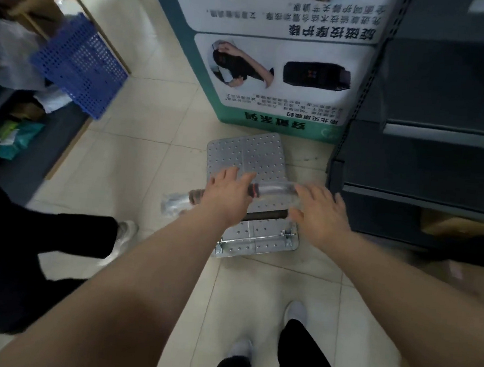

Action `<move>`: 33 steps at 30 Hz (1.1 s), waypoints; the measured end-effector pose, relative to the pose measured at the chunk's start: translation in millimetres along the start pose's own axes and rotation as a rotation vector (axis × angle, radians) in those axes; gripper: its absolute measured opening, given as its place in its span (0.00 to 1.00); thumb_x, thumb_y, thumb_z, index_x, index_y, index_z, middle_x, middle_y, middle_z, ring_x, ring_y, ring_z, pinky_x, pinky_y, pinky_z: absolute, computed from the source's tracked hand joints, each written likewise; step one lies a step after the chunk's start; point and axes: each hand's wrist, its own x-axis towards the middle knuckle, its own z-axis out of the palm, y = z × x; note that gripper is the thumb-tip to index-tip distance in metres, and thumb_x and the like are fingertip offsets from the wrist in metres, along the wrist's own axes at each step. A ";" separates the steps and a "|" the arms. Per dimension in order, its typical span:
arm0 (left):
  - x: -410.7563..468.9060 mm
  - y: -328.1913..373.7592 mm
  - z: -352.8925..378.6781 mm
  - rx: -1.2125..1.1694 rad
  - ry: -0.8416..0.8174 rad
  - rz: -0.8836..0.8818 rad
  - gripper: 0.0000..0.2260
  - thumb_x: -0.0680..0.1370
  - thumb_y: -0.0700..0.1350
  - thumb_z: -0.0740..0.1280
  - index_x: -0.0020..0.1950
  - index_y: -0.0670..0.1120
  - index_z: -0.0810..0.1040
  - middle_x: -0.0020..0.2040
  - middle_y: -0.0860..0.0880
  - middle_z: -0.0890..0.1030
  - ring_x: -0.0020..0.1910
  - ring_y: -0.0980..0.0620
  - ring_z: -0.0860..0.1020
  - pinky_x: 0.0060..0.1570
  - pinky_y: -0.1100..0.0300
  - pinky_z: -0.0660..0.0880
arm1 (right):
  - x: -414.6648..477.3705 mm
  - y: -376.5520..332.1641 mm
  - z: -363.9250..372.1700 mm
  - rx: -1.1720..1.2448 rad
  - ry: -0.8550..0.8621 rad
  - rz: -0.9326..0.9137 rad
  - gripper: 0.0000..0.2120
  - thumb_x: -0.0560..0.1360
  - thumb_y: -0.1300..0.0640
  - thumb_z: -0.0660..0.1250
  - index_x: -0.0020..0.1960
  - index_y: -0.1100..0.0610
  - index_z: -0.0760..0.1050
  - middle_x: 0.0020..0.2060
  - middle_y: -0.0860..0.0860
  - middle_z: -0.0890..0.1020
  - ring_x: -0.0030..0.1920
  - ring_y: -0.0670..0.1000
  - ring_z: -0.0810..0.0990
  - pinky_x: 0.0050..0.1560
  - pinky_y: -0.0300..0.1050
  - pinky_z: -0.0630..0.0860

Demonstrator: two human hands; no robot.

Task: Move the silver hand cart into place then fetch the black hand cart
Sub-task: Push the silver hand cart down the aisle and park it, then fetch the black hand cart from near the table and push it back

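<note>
The silver hand cart (249,154) stands on the tiled floor just ahead of me. Its perforated metal deck almost touches a printed display stand. The cart's handle (272,190), wrapped in clear plastic with a dark grip, runs crosswise under both my hands. My left hand (227,195) lies over the handle's left part with its fingers stretched forward, not curled round it. My right hand (323,217) rests on the right end, fingers spread. No black hand cart is in view.
A green-and-white display stand (275,68) rises directly behind the cart. Dark metal shelving (430,148) lines the right side. A blue perforated basket (80,67) and low shelves with goods are at the left. Another person in black (21,251) stands close on my left.
</note>
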 end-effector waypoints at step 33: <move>-650.6 367.2 174.6 0.792 -0.349 1.981 0.22 0.79 0.54 0.59 0.72 0.49 0.64 0.71 0.44 0.67 0.69 0.42 0.64 0.66 0.47 0.65 | -840.6 -168.8 210.4 0.492 0.523 1.889 0.26 0.77 0.42 0.56 0.70 0.54 0.64 0.68 0.55 0.69 0.68 0.58 0.67 0.66 0.51 0.63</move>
